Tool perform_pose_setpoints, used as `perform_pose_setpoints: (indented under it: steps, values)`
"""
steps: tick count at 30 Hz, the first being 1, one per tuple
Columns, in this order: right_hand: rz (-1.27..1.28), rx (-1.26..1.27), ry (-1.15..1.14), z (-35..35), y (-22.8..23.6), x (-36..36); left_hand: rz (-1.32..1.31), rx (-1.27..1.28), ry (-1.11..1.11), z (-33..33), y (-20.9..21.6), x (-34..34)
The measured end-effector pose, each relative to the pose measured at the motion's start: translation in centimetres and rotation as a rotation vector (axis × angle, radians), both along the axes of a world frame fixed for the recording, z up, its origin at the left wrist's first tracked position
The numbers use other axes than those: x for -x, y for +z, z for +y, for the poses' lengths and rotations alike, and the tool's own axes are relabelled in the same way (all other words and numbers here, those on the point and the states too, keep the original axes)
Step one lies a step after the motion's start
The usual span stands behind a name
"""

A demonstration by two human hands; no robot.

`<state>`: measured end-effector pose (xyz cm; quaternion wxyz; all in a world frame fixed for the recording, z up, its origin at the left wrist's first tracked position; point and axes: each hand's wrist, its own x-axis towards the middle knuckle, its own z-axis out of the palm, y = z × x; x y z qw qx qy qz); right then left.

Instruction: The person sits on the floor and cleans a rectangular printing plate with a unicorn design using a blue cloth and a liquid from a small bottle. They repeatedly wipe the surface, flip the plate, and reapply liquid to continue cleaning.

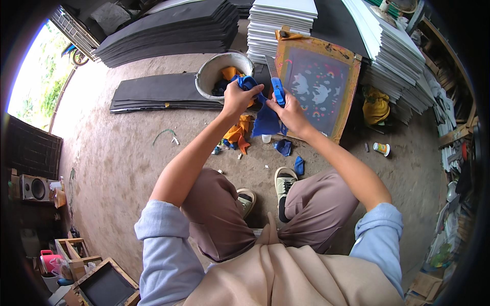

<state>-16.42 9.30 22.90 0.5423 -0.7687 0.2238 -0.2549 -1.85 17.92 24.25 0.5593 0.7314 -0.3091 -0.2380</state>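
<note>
Workshop with a concrete floor (127,148), as I view it remotely. The blue cloth (266,122) hangs between the wearer's hands, just nearer than the light grey bucket (206,76). Left hand (240,97): fingers pinching the cloth's upper end, presumably to steady it. Right hand (292,113): fingers wrapped around the blue snap-off knife (278,92), its blade directed away from the body, probably for safety; I cannot tell whether these fingertips also grip cloth.
</note>
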Motion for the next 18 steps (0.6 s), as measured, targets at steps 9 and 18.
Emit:
perform_pose_setpoints:
  steps: [9,18]
  values:
    - [-0.058,-0.102,0.053,-0.1,0.9,0.2,0.119,-0.035,0.155,-1.5,0.0,0.2]
    - [-0.039,-0.141,0.003,-1.9,-0.4,2.3,0.161,-0.136,-0.219,0.9,-2.3,-1.7]
